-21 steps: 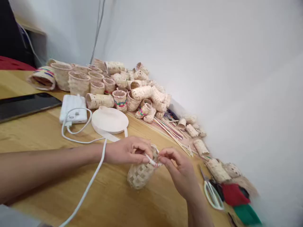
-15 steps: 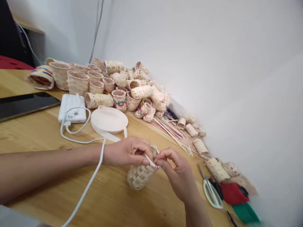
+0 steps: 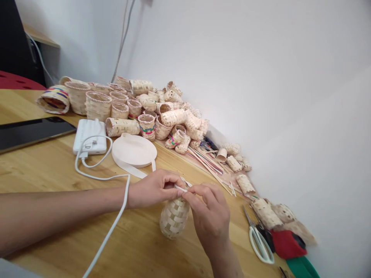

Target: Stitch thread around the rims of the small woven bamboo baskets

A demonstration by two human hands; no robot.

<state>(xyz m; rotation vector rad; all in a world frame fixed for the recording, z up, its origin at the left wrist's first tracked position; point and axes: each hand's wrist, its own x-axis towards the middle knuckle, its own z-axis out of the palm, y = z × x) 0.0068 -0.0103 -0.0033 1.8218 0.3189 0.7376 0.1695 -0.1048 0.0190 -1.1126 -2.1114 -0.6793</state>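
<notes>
A small pale woven basket (image 3: 174, 218) stands on the wooden table between my hands, its rim mostly covered by my fingers. My left hand (image 3: 156, 187) pinches a white ribbon (image 3: 181, 188) against the rim from the left. From the right, my right hand (image 3: 209, 206) is closed with thumb and forefinger on the same ribbon at the rim. Behind my left wrist lies a flat roll of white ribbon (image 3: 135, 150), with a loose length running towards my hands.
Many woven baskets (image 3: 98, 106) are heaped along the wall. At left are a phone (image 3: 34, 131) and a white power bank (image 3: 90, 136); its cable (image 3: 108, 235) crosses my left forearm. White-handled scissors (image 3: 261, 243) lie at right, near thin strips (image 3: 210, 166) and a red cloth-like item (image 3: 286, 243).
The basket has turned more upright, with its rim now hidden under my fingers. My right hand has moved slightly left and rolled over the rim. The view has shifted a little.
</notes>
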